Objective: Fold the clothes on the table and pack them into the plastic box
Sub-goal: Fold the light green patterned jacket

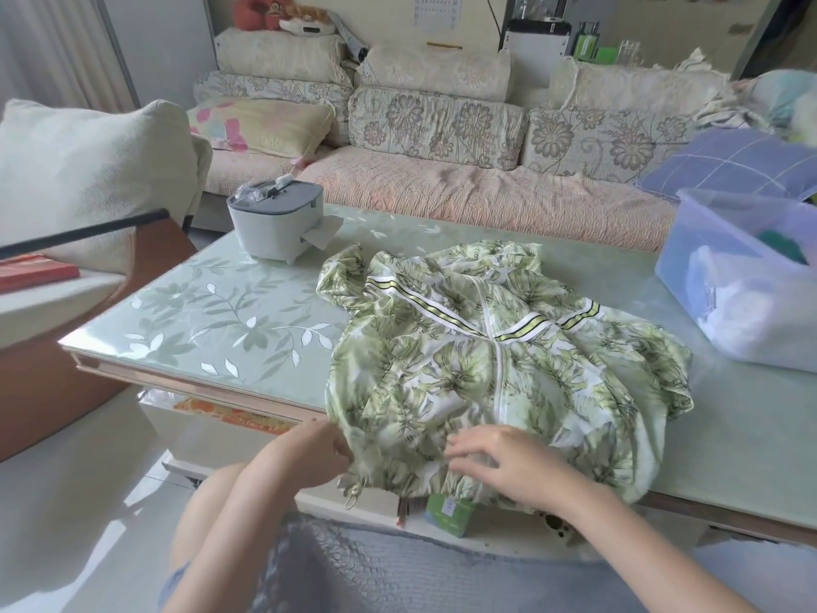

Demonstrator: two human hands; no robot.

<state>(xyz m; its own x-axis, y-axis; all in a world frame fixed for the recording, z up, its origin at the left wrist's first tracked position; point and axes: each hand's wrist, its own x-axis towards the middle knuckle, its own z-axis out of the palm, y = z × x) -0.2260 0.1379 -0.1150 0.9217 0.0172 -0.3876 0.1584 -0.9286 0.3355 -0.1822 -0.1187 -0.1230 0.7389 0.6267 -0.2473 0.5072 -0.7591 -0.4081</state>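
Note:
A green leaf-print zip jacket [495,360] lies spread front-up on the glass-topped table [230,320], its hem hanging over the near edge. My left hand [318,449] pinches the hem's left corner at the table edge. My right hand [504,462] rests flat on the hem near the zipper, fingers spread. The clear plastic box [742,276] stands at the table's right end with folded clothes inside, apart from the jacket.
A grey-lidded white tissue holder [276,223] stands at the table's far left. A sofa [442,139] with cushions runs behind the table. A blue checked cloth [729,163] lies on the sofa by the box. A green packet [448,515] sits on the shelf under the tabletop.

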